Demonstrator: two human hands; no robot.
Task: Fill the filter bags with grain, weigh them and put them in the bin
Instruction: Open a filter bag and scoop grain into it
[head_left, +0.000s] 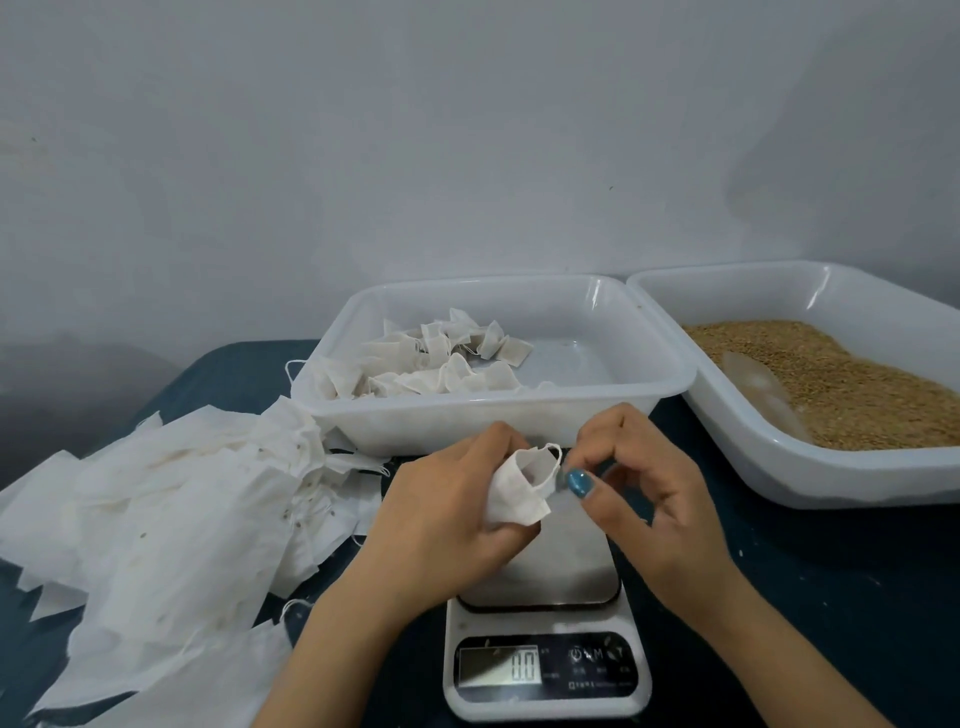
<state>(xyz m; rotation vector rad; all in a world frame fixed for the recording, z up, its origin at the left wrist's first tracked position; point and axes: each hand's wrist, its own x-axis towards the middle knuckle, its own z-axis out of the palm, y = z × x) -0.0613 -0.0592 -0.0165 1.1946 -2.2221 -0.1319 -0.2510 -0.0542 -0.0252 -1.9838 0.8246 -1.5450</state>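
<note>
**Opening an empty filter bag above the scale**

A person works at a dark blue tabletop (831, 597). The left hand (441, 514) grips a small white filter bag (519, 493), fingers (496, 434) curled round its lower half, and holds it just above the steel plate of the scale (545, 670), whose display reads 0.0. The right hand (654, 499) pinches the bag's rim or drawstring between thumb and forefinger, spreading the mouth. The bag looks limp and empty.

Behind the hands, a white bin (493, 421) holds filled bags (441, 364) heaped at its left side. To the right is a tray (779, 467) of grain (857, 395) with a clear scoop (758, 389) lying in it. To the left lies a pile of unfilled bags (171, 519).

Filling seems only just begun. The next move likely calls for the right hand to release and fetch the scoop, with the left holding the mouth wide.
</note>
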